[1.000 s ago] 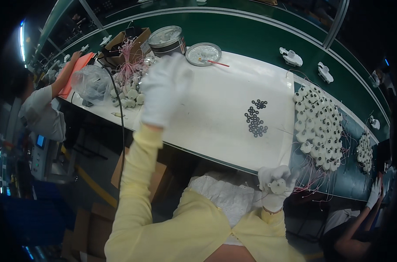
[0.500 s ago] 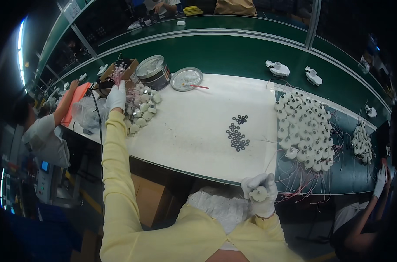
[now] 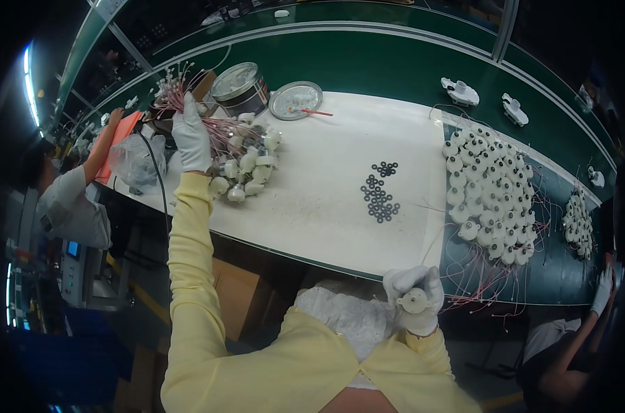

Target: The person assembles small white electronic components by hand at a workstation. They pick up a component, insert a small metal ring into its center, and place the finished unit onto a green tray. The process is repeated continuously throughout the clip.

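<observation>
The left hand [image 3: 192, 141], closed around pink wires [image 3: 170, 95] at upper left, has drawn the cluster of pale round parts [image 3: 249, 164] farther onto the white tabletop [image 3: 312, 199], seemingly easing access, while the right hand [image 3: 424, 316], lower right of centre, grips one round part [image 3: 414, 301], and a tin [image 3: 238, 86] crowds the cluster's far side.

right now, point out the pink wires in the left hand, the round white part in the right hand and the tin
Pink wires [image 3: 172, 95]: head view, on the strands
Round white part [image 3: 414, 301]: head view, on its face
Tin [image 3: 236, 84]: head view, on its top
</observation>
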The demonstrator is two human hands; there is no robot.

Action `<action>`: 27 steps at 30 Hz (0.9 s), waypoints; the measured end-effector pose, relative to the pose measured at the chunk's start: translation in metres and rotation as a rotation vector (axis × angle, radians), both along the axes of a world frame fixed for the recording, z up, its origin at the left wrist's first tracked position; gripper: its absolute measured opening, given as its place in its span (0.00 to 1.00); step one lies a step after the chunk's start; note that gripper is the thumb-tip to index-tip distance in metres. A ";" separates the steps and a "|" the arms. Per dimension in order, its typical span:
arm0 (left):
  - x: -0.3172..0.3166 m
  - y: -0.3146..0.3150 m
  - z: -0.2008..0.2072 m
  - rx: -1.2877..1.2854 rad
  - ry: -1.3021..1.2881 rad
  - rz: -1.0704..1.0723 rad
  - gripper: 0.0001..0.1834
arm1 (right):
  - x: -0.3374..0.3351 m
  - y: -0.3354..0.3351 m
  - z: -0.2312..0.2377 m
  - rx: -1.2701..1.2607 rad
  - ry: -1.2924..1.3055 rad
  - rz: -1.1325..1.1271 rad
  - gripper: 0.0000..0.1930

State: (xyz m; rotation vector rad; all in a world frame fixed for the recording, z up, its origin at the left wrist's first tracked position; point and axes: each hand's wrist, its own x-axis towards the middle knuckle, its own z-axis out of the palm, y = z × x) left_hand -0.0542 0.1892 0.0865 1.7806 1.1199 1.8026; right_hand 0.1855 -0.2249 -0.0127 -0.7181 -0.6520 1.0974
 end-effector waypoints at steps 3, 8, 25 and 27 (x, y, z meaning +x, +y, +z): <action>0.017 -0.005 -0.007 -0.022 -0.059 -0.053 0.24 | 0.002 0.000 -0.002 0.019 -0.019 -0.027 0.34; -0.015 0.036 -0.018 0.012 0.059 -0.080 0.22 | 0.001 0.000 0.002 0.018 0.007 -0.010 0.34; 0.061 -0.250 0.125 0.437 0.624 -1.194 0.10 | 0.007 0.004 0.008 0.037 0.084 0.101 0.32; 0.072 -0.257 0.124 0.539 0.748 -1.358 0.10 | 0.000 0.001 0.009 -0.040 0.088 0.037 0.33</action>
